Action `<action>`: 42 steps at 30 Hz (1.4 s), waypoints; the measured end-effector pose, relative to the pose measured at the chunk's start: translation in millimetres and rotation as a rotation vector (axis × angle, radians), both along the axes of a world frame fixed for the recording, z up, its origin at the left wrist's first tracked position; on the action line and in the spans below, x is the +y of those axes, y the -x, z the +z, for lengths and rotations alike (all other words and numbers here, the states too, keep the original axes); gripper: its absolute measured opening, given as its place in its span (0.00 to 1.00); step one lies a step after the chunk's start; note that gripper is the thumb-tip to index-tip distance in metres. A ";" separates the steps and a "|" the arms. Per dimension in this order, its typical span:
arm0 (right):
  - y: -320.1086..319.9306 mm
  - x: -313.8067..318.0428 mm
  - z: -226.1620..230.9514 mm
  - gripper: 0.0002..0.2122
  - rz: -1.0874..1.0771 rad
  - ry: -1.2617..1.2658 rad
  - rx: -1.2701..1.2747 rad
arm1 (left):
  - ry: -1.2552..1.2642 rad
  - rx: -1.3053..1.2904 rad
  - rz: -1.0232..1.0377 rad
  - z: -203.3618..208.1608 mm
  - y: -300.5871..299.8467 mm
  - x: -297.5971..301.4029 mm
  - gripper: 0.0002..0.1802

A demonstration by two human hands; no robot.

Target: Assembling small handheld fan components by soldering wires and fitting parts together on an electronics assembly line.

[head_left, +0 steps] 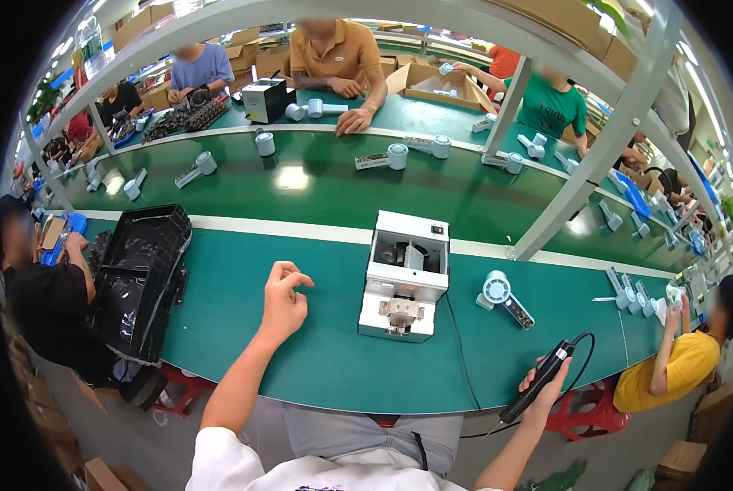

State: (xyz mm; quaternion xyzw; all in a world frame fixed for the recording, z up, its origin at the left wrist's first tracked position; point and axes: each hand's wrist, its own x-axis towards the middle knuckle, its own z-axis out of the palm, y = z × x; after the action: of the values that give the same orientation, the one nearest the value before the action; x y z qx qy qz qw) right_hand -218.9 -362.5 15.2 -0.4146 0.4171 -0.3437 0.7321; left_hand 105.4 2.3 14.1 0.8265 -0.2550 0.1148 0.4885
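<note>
My right hand (548,386) is closed around a black electric screwdriver (538,380), its thin bit pointing down to the left, off the table's near edge. A cord loops from the top end of the tool. My left hand (286,304) is raised over the green table, fingers loosely bent and partly apart, with nothing visible in them. Between my hands stands a white screw feeder (403,278) with an open top and a metal outlet on its front. To its right lies a pale blue handheld fan (497,288), its handle's inner side showing.
A black plastic tray (141,278) sits at the left. Beyond the table runs a green conveyor belt (301,180) carrying several fan units. A slanted white post (559,209) rises at the right. Co-workers sit on both sides and across; one in yellow (681,360) holds something white.
</note>
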 end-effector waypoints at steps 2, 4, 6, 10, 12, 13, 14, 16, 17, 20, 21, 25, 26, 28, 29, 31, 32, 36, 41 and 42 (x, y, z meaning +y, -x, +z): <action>-1.1 -0.1 0.3 0.31 -0.005 -0.017 -0.016 | 0.027 -0.006 0.007 -4.0 -8.6 -0.4 0.19; -0.3 0.7 -0.1 0.31 -0.008 -0.006 -0.032 | 0.049 0.015 0.011 -5.0 -10.2 -1.3 0.18; -0.8 1.0 -0.4 0.31 0.003 0.011 -0.056 | 0.068 -0.003 -0.006 -14.4 -13.0 0.2 0.18; -3.7 3.6 1.6 0.31 -0.020 0.000 -0.068 | 0.052 -0.025 -0.048 -16.5 -10.3 -1.4 0.17; -3.7 3.6 2.6 0.31 -0.026 -0.006 -0.067 | 0.064 0.003 -0.053 -13.5 -8.1 -3.6 0.17; -3.6 3.8 3.0 0.31 -0.031 -0.013 -0.066 | 0.075 0.033 -0.057 -12.0 -7.1 -3.9 0.16; -3.2 3.8 2.9 0.31 -0.031 -0.012 -0.066 | 0.076 0.033 -0.058 -9.8 -6.2 -3.7 0.16; -2.8 3.4 3.0 0.31 -0.022 0.009 -0.067 | 0.061 0.047 -0.041 -6.2 -5.8 -4.0 0.16; -3.4 3.8 3.2 0.31 -0.021 0.010 -0.068 | 0.062 0.046 -0.040 -6.3 -6.2 -3.0 0.16; -3.3 3.6 3.3 0.31 -0.028 0.007 -0.062 | 0.034 0.051 -0.023 -9.8 -10.8 1.2 0.16; -1.3 1.4 1.0 0.31 -0.015 0.004 -0.059 | 0.053 0.014 -0.033 -13.8 -13.4 2.0 0.16; 0.1 1.0 -0.6 0.32 -0.006 0.006 -0.053 | 0.078 0.010 -0.043 -8.6 -9.9 0.3 0.14; 1.2 0.9 -1.4 0.32 -0.007 0.007 -0.052 | 0.078 0.011 -0.045 -5.4 -7.7 -1.3 0.14; 2.3 0.1 -2.7 0.31 -0.005 0.003 -0.060 | 0.139 0.144 -0.039 -0.2 -4.0 -3.4 0.14; 1.8 0.9 -1.9 0.31 -0.003 0.003 -0.059 | 0.139 0.145 -0.037 -5.1 -6.8 -0.8 0.14; -0.2 3.9 0.6 0.31 -0.001 -0.007 -0.051 | 0.206 0.284 -0.060 -15.4 -12.8 7.5 0.16; -0.8 3.5 0.4 0.31 0.009 -0.010 -0.046 | 0.204 0.288 -0.049 -15.2 -12.4 9.9 0.16; -4.2 1.1 -1.1 0.32 -0.008 0.002 -0.067 | 0.617 0.713 -0.202 -9.5 -18.8 16.2 0.18; 0.1 -0.8 -0.7 0.31 -0.009 0.043 -0.074 | 0.974 1.060 -0.457 3.1 -27.5 17.7 0.27; -0.7 -0.2 -0.7 0.31 -0.009 0.046 -0.062 | 1.021 1.077 -0.465 2.9 -26.7 19.2 0.26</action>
State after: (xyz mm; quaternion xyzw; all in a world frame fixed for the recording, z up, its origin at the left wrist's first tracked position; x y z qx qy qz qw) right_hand -218.1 -362.8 14.6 -0.4188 0.3882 -0.3693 0.7332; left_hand 132.1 21.5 17.0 0.3663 -0.0650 -0.3049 0.8767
